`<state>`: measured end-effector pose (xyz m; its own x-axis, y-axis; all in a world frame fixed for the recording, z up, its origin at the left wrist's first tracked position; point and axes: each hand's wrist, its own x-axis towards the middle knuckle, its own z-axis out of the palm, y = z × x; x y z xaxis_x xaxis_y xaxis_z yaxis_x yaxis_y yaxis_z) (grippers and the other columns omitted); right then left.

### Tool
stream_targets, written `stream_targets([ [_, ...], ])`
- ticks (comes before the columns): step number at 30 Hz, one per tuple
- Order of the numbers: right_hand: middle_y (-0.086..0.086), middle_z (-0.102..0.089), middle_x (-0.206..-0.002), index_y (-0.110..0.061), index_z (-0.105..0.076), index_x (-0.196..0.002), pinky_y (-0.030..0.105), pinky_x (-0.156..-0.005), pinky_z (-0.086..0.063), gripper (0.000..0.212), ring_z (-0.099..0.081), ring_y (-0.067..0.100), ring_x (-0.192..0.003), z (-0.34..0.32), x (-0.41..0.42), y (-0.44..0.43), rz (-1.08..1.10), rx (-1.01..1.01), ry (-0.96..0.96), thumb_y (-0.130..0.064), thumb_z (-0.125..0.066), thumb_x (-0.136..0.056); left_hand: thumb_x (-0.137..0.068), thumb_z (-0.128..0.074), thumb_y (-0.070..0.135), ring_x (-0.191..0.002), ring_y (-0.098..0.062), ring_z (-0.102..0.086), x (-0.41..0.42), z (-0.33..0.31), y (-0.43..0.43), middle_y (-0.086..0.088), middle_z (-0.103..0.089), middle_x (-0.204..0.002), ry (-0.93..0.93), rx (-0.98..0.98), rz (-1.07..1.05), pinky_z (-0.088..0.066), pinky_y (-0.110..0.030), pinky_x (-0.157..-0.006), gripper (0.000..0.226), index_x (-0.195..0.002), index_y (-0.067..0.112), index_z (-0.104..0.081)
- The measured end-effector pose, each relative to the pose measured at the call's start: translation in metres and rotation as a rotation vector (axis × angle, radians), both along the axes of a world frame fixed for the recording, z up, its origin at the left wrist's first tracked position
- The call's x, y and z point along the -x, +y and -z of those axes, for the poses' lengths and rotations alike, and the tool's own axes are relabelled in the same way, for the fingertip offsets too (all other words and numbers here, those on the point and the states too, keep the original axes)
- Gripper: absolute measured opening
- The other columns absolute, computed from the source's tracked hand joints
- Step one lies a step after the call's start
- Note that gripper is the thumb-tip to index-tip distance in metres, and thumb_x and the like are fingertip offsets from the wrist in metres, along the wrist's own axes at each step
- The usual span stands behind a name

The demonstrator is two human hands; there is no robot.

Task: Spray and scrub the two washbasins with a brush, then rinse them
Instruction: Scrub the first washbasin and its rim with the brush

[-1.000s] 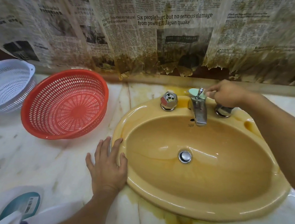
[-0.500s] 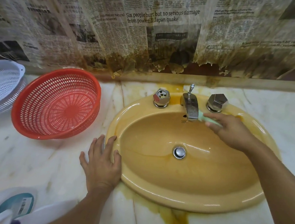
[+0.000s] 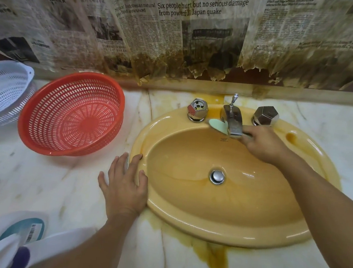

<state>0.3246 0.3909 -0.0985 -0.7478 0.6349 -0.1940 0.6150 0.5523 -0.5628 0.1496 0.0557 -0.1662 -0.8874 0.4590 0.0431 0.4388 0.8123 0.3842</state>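
At the far left, a white mesh basket lies tipped with its mouth toward the viewer, cut off by the frame edge; only its own mesh shows inside. In the near left corner lie blurred white plastic items, one a bottle with a teal label and a barcode; what they hold cannot be told. Just right of the white basket, a red mesh basket sits tilted on the marble tabletop, its ribbed floor showing and nothing else seen in it.

The left hand lies flat on the tabletop, its grip open, fingers spread, and its fingertips rest on the left rim of the yellow washbasin. The bowl looks wet and streaked brown, with a metal drain stopper set in its bottom. A rust-coloured stain runs over the tabletop from the near rim.

On the far rim stand a left knob, the spout and a right knob. The pale green brush lies on that rim with its head between the left knob and the spout, touching the spout. The right hand reaches in from the right, its grip curled round the brush's handle just beside the spout. Stained, torn newspaper covers the far wall.
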Motion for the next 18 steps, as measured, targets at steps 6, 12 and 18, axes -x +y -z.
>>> stream_targets([
  [6,-0.001,-0.064,-0.136,-0.044,-0.064,-0.132,0.030,-0.093,-0.039,0.033,-0.056,0.022,-0.117,-0.003,-0.028,0.016,0.103,0.016,-0.019,-0.036,-0.062,-0.099,-0.093,-0.030,0.049,-0.151,-0.012,-0.024,0.001,0.000,-0.001,0.008,-0.037,-0.160,0.010,-0.003,0.004,-0.005,-0.056,-0.123,0.056,-0.146,0.045,-0.048],
  [12,0.005,-0.070,-0.121,-0.046,-0.061,-0.134,0.041,-0.087,-0.050,0.034,-0.059,0.035,-0.116,-0.003,-0.003,-0.002,0.052,-0.105,-0.081,-0.042,-0.056,-0.100,-0.093,-0.028,0.049,-0.151,-0.012,-0.023,0.001,-0.002,0.000,0.008,-0.037,-0.160,0.008,0.003,0.006,-0.005,-0.056,-0.123,0.057,-0.146,0.045,-0.048],
  [18,0.006,-0.069,-0.129,-0.051,-0.061,-0.131,0.041,-0.088,-0.050,0.034,-0.062,0.032,-0.095,-0.008,-0.040,0.008,0.141,-0.079,-0.047,-0.042,-0.060,-0.099,-0.093,-0.030,0.049,-0.151,-0.012,-0.024,0.002,-0.001,0.000,0.008,-0.039,-0.158,0.011,-0.001,0.004,-0.005,-0.055,-0.123,0.056,-0.145,0.045,-0.049],
])
